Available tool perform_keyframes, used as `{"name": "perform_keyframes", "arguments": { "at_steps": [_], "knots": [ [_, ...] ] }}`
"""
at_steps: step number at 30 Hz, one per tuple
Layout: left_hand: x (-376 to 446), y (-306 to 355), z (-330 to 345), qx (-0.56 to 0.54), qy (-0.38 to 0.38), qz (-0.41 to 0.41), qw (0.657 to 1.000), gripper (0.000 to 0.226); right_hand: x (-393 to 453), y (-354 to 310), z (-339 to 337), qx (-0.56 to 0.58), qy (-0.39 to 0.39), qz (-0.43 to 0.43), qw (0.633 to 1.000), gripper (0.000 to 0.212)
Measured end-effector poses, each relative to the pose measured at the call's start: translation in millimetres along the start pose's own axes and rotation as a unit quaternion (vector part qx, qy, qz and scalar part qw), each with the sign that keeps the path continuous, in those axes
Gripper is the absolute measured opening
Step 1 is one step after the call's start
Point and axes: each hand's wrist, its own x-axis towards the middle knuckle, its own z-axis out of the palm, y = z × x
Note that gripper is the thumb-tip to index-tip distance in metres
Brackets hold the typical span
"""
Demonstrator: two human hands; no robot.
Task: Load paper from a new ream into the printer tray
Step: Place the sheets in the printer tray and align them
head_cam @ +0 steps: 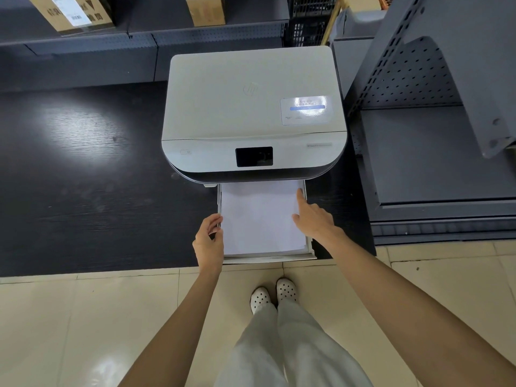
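Note:
A white printer (251, 107) with a small dark screen stands on a dark table (83, 177). Its paper tray (268, 258) is pulled out toward me, past the table's front edge. A stack of white paper (259, 216) lies flat in the tray, its far end under the printer. My left hand (209, 238) pinches the tray's left wall between thumb and fingers. My right hand (312, 216) rests on the right side of the paper, its index finger stretched along the right edge and holding nothing.
Grey perforated metal shelving (424, 152) stands close on the right of the printer. Cardboard boxes (72, 12) sit on a shelf behind the table. Beige floor tiles and my white shoes (273, 294) are below the tray.

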Motion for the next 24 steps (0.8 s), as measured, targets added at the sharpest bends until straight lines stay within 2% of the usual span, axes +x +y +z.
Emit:
{"name": "perform_keyframes", "arguments": {
  "at_steps": [5, 9, 12, 16, 18, 21, 24],
  "knots": [
    [-3.8, 1.0, 2.8, 0.021, 0.002, 0.003, 1.0, 0.037, -5.7, 1.7, 9.8, -0.019, 0.066, 0.007, 0.998, 0.069],
    [-8.2, 4.0, 6.7, 0.03, -0.002, 0.011, 0.999, 0.038, -16.0, 6.3, 11.5, -0.002, 0.117, -0.008, 0.993, 0.055],
    [-8.9, 4.7, 7.7, 0.033, 0.002, 0.013, 0.999, 0.038, -19.1, 5.5, 10.5, 0.004, 0.127, -0.038, 0.991, 0.041],
    [-7.6, 4.1, 5.7, 0.034, 0.01, 0.007, 0.999, 0.037, -21.9, 4.5, 9.3, -0.026, 0.126, -0.063, 0.99, 0.033],
    [-8.6, 3.3, 3.5, 0.025, 0.014, 0.01, 1.0, 0.034, -24.2, 5.1, 9.7, -0.041, 0.134, -0.068, 0.988, 0.035],
    [-15.5, -1.8, -2.0, 0.039, -0.017, 0.047, 0.998, 0.033, -27.7, 10.2, 15.1, -0.086, 0.146, -0.066, 0.983, 0.05],
    [-22.0, -7.6, -7.7, 0.073, -0.08, 0.087, 0.99, 0.048, -34.2, 17.1, 31.5, -0.111, 0.152, -0.098, 0.977, 0.071]
  ]
}}
